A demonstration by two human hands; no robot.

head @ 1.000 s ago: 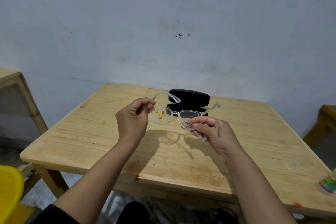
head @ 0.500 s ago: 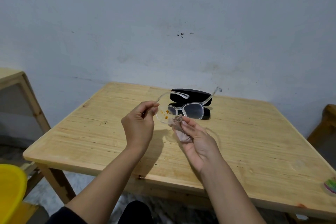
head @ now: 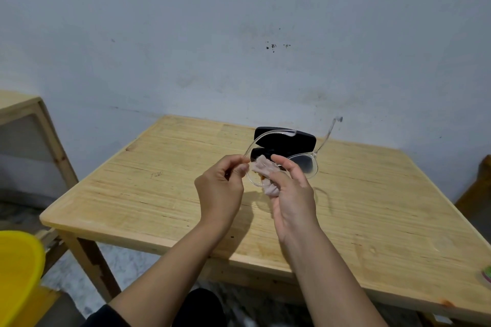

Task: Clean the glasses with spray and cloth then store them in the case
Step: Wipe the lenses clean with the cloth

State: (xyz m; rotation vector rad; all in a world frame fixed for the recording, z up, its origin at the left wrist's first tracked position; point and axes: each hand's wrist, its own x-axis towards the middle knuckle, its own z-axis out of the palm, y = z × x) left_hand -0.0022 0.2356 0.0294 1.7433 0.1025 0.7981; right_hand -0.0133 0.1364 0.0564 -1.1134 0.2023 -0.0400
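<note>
Clear-framed glasses [head: 305, 164] hang above the wooden table [head: 159, 194], temples unfolded and pointing away from me. My left hand [head: 220, 188] pinches the frame at its left hinge. My right hand [head: 289, 194] holds a small pinkish-grey cloth [head: 265, 175] and presses it onto the left lens, where an orange smear shows at the lens's lower edge. Behind the glasses a black case [head: 303, 141] lies open on the table. No spray bottle is in view.
A yellow chair [head: 16, 273] stands at the lower left beside a wooden shelf unit [head: 32, 135]. A small colourful object [head: 486, 275] sits at the table's right edge. A wooden piece [head: 478, 188] stands at the far right. A grey wall rises behind the table.
My right hand has moved the cloth from under the right lens across onto the stained left lens. The glasses tilted, temples swinging up and away.
</note>
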